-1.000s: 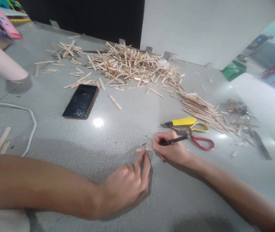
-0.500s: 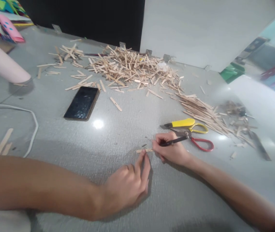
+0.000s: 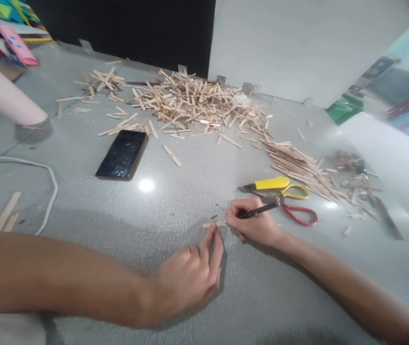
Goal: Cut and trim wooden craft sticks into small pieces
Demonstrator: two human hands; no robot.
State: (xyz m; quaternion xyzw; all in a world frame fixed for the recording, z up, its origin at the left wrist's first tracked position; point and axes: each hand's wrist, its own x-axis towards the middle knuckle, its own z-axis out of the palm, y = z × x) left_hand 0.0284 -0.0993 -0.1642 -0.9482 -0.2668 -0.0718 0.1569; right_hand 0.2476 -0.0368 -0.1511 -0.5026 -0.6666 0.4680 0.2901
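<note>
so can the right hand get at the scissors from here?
Probably yes: the scissors lie close beside the right hand, and their handle end looks uncovered. But that hand grips a black pen-like tool, so it would likely have to let go of that first.

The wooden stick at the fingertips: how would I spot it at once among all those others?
From the big heap of sticks at the back of the grey table, come nearer, to where the left hand and right hand nearly meet. The wooden stick lies there, just left of the right hand's black pen. Unlike its neighbours, it alone is touched by a hand.
</note>
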